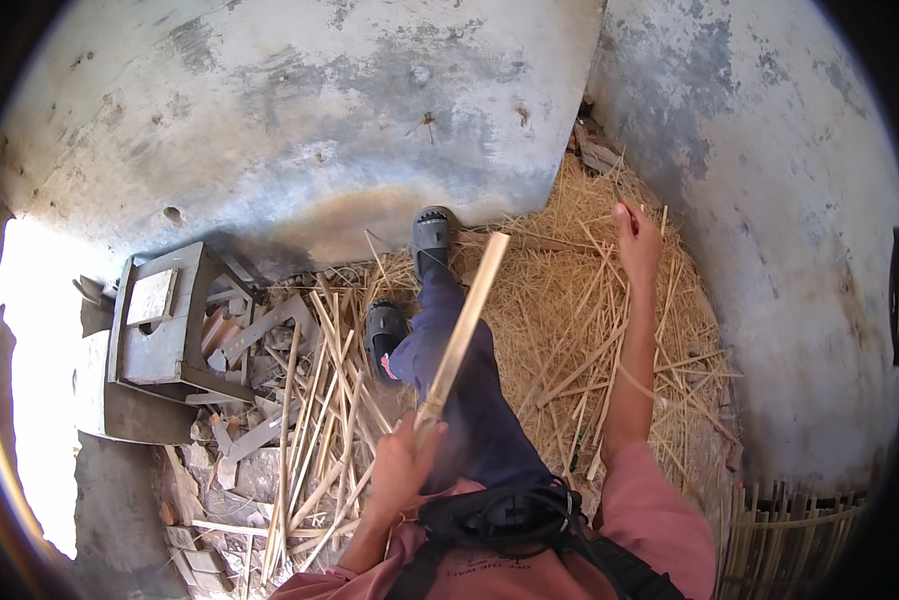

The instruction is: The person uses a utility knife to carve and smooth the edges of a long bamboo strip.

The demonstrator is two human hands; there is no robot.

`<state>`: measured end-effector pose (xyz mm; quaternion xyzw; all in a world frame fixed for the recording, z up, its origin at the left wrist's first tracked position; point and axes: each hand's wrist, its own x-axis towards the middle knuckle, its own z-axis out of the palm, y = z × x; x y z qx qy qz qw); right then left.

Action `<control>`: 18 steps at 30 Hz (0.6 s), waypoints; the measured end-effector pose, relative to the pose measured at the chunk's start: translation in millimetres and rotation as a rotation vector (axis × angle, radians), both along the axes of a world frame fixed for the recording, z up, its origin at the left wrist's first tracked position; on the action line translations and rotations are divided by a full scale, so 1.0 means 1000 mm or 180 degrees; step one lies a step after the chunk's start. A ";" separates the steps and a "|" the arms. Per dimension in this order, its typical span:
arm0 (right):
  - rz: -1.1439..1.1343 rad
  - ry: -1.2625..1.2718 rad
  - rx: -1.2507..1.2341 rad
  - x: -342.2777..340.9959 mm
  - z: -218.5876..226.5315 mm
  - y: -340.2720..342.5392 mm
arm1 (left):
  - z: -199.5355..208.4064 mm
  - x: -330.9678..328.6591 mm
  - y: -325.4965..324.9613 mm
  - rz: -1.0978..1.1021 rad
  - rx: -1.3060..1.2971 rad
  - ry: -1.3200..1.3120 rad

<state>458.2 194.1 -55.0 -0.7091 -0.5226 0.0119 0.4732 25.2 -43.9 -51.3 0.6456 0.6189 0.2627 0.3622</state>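
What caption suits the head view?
Left hand grips a bamboo strip; right hand reaches into straw.

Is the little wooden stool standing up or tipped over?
Tipped over. The wooden stool lies on its side among rubble, its legs pointing sideways.

One head-worn fisheye view looks steeply down from close above the person's lap; walls curve at its rim

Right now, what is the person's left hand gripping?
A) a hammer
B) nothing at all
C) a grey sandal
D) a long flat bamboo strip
D: the left hand is closed around the lower end of a long bamboo strip that slants up across the legs, while the right hand reaches out over the straw pile.
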 end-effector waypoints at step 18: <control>0.1839 0.4043 -0.3021 -0.070 -0.214 -0.088 | -0.001 -0.019 0.047 -0.0666 -0.2375 -0.2799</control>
